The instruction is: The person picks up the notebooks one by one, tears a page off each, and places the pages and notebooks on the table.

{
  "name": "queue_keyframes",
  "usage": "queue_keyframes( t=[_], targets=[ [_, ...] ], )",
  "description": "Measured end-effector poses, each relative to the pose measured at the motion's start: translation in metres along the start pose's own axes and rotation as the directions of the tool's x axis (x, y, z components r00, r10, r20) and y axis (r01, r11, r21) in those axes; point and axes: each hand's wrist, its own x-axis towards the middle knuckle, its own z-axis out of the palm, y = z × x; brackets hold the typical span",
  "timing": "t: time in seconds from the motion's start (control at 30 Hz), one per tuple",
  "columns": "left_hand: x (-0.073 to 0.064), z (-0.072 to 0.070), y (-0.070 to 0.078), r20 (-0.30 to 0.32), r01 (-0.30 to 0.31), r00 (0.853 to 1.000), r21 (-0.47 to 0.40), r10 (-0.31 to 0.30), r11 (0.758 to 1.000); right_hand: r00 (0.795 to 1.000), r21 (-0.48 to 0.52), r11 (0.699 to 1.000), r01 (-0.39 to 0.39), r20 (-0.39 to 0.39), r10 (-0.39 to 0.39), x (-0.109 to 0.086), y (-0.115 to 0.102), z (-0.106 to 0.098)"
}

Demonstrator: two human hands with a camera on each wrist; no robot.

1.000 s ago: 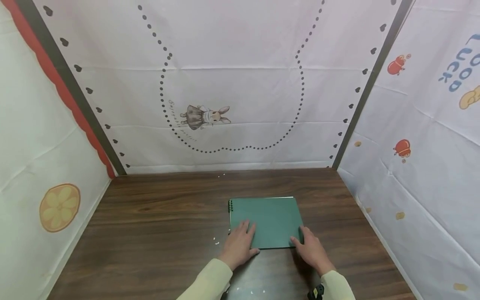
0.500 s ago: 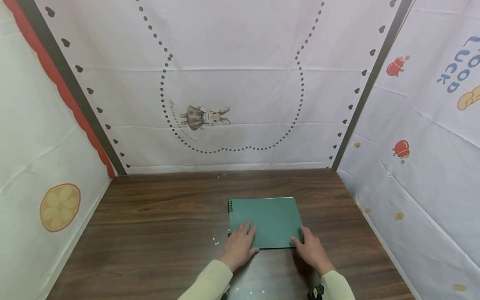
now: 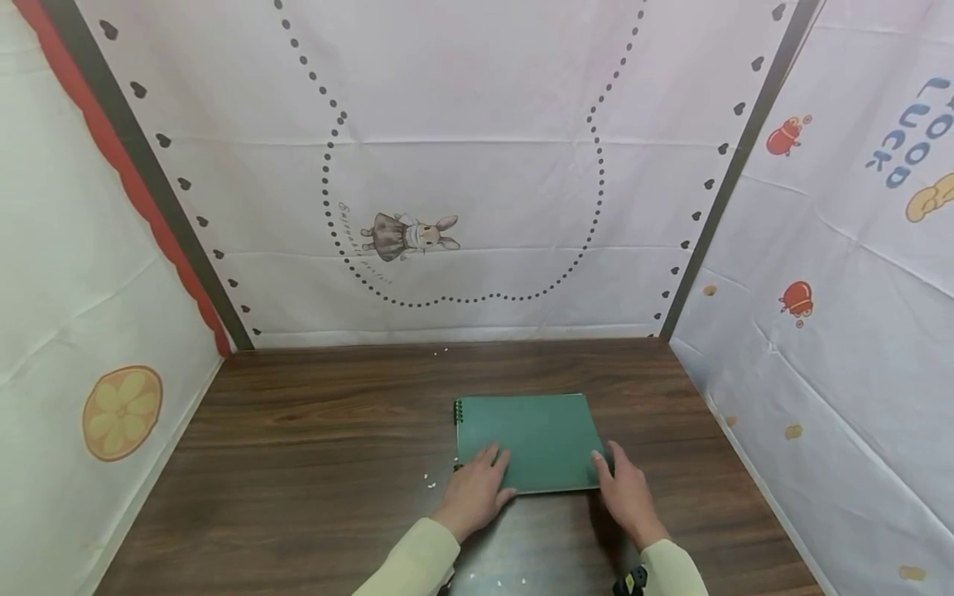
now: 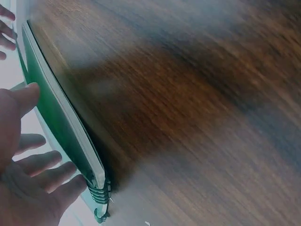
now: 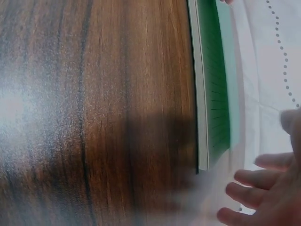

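Note:
A green spiral notebook (image 3: 544, 434) lies closed on the dark wood table, its coil (image 3: 458, 411) along the left side. My left hand (image 3: 474, 492) rests on its lower left part with fingers straight. In the left wrist view the same hand (image 4: 33, 179) has its fingers spread close to the coil (image 4: 99, 193). Beside the lower right corner is my right hand (image 3: 626, 494), thumb near the cover's edge. The right wrist view shows that hand (image 5: 270, 188) with fingers extended, a small gap from the notebook (image 5: 214, 94) and holding nothing.
Small white scraps (image 3: 430, 480) lie left of the notebook, with more near the front of the table (image 3: 313, 463). Printed white cloth walls (image 3: 477, 190) enclose the back and both sides. A dark device (image 3: 631, 581) sits at the right wrist.
My right hand has shifted slightly right, off the notebook's lower right corner, and its fingers point further forward. The left hand has stayed on the cover.

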Motion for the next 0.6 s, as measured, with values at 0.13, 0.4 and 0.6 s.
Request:
queue_keyframes(
  t=[0.13,0.4,0.6],
  targets=[
    [-0.0008,-0.001,-0.0007,-0.045,-0.022,0.999,0.02,0.023,1.0,0.999,0.05,0.998,-0.023,-0.03,0.025,0.0007,-0.0009,-0.0025],
    [-0.0026,-0.0015,-0.0027,-0.15,-0.059,0.987,0.046,0.065,0.997,0.988,0.115,0.993,0.02,-0.155,-0.002,-0.0004,-0.0031,-0.0024],
    [-0.0055,0.0001,-0.0043,-0.237,-0.083,0.967,0.044,0.091,0.996,0.968,0.188,0.979,0.079,-0.251,-0.03,-0.0006,-0.003,-0.0012]
  ],
)
